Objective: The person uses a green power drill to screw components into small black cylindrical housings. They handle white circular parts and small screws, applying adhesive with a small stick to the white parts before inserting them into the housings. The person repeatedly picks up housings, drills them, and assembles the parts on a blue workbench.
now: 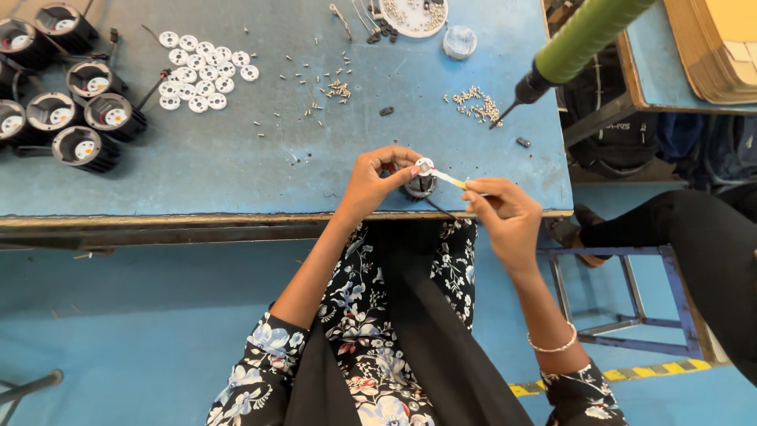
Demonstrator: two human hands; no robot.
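Note:
My left hand (377,180) grips a small black round lamp housing (419,186) near the front edge of the blue table (236,166), pressing a white disc (424,165) on its top with the fingertips. My right hand (505,214) pinches a thin pale stick-like piece (451,180) whose tip touches the white disc. A thin dark wire (441,210) runs from the housing toward my lap.
Several black lamp housings (59,95) crowd the far left, beside a cluster of white discs (201,71). Loose screws (476,104) lie scattered mid-table. A green-handled power screwdriver (568,47) hangs at the upper right. A white dish (412,16) holds parts. Another person's leg (694,237) rests on a stool (623,300).

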